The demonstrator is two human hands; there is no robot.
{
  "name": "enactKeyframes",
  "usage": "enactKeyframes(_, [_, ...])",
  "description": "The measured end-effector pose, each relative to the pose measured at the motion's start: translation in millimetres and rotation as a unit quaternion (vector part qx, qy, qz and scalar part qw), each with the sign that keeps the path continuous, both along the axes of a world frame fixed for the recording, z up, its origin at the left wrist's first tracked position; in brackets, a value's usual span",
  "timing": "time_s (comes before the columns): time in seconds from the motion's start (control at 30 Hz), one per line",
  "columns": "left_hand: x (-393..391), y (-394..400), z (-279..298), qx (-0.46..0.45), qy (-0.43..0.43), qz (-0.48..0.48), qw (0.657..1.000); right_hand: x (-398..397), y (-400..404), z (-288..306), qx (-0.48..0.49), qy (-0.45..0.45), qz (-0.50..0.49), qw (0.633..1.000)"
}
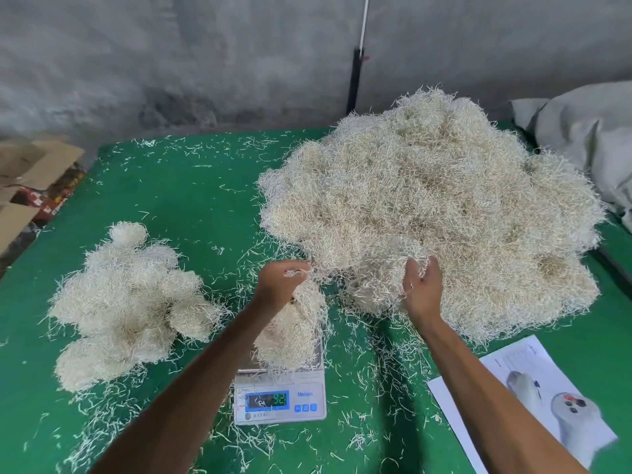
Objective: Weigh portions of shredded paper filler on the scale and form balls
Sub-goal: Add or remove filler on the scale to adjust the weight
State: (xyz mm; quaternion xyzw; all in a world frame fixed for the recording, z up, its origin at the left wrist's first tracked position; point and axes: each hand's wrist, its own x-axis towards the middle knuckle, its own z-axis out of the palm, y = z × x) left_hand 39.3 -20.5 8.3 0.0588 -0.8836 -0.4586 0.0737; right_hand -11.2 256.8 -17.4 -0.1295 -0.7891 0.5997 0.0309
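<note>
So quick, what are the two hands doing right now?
Left hand: pinches a tuft of shredded paper above the scale.
Right hand: fingers curled into the edge of the big paper pile, gripping strands.
</note>
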Motion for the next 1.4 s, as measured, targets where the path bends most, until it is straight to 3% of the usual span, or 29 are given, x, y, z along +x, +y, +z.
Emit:
enactKeyframes(0.07, [3,-10,2,0.019,0.002,0.046,0.999,-2,-1,-6,0.034,-0.008,0.006,0.999])
enactKeyframes(0.17, [8,-21,6,0.119,-0.019,0.124,0.985,-1,-7,-14,0.082,-0.040,0.058,0.994])
enactKeyframes(0.23, [11,-26,13,0.206,-0.042,0.151,0.966,1,-12,-18,0.198,-0.052,0.108,0.973])
enactKeyframes(0.33, [17,-29,26,0.383,-0.075,0.142,0.910,9,-26,-25,0.364,-0.025,0.109,0.925])
enactKeyframes(0.47, [28,-42,26,0.539,-0.067,0.154,0.825,23,-59,-16,0.303,0.122,0.133,0.936])
enactKeyframes(0.53, [39,-47,16,0.514,-0.073,0.182,0.835,30,-78,-12,0.258,0.152,0.184,0.936])
enactKeyframes(0.57, [46,-48,7,0.446,-0.079,0.196,0.870,33,-86,-10,0.246,0.150,0.202,0.936])
enactKeyframes(0.63, [60,-51,-16,0.225,-0.093,0.209,0.947,37,-98,-9,0.233,0.134,0.218,0.938])
enactKeyframes(0.67, [66,-52,-28,0.133,-0.099,0.208,0.964,40,-101,-11,0.230,0.125,0.222,0.939])
enactKeyframes(0.73, [78,-53,-45,0.058,-0.115,0.195,0.972,47,-105,-17,0.226,0.103,0.233,0.940])
enactKeyframes(0.9, [103,-48,-59,0.063,-0.088,0.175,0.979,72,-103,-39,0.239,0.060,0.276,0.929])
enactKeyframes(1.17, [117,-49,-52,0.089,-0.027,0.194,0.977,93,-111,-34,0.181,0.007,0.298,0.937])
enactKeyframes(1.4, [131,-56,-58,0.071,-0.031,0.188,0.979,106,-117,-27,0.163,-0.008,0.308,0.937])
